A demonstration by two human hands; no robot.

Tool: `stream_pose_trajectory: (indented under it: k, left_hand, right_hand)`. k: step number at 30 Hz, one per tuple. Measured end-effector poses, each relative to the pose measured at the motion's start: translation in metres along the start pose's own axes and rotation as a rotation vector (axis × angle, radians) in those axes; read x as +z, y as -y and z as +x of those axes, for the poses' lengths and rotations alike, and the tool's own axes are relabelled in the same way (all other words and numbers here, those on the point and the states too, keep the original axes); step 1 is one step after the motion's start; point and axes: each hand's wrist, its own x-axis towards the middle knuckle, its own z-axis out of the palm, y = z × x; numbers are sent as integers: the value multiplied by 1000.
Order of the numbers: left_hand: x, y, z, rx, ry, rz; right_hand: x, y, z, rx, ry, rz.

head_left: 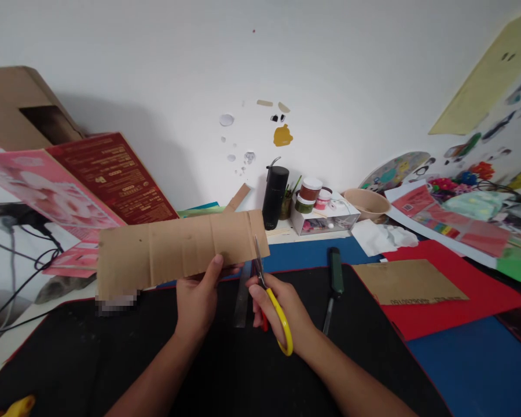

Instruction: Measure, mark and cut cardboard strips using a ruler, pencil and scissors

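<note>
My left hand (198,298) grips the lower edge of a long brown cardboard strip (173,249), thumb on its front, holding it up above the black mat (113,359). My right hand (282,310) is closed through the yellow and red handles of a pair of scissors (272,301). The blades point up and meet the strip's lower edge near its right end. A clear ruler (242,298) lies on the mat between my hands.
A green-handled tool (333,284) lies on the mat to the right. Beyond it lie a brown cardboard piece (406,282), red paper (464,301) and a blue sheet (481,365). A black bottle (274,197), paint jars (309,194) and a bowl (367,204) stand by the wall. Boxes (91,179) lean at left.
</note>
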Motion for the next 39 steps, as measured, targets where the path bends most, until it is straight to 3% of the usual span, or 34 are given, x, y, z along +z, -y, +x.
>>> stream_pose_trajectory:
  k: [39]
  left_hand:
    - [6,5,0,-36,4,-112]
  right_hand:
    - [0,3,2,90,-31,4]
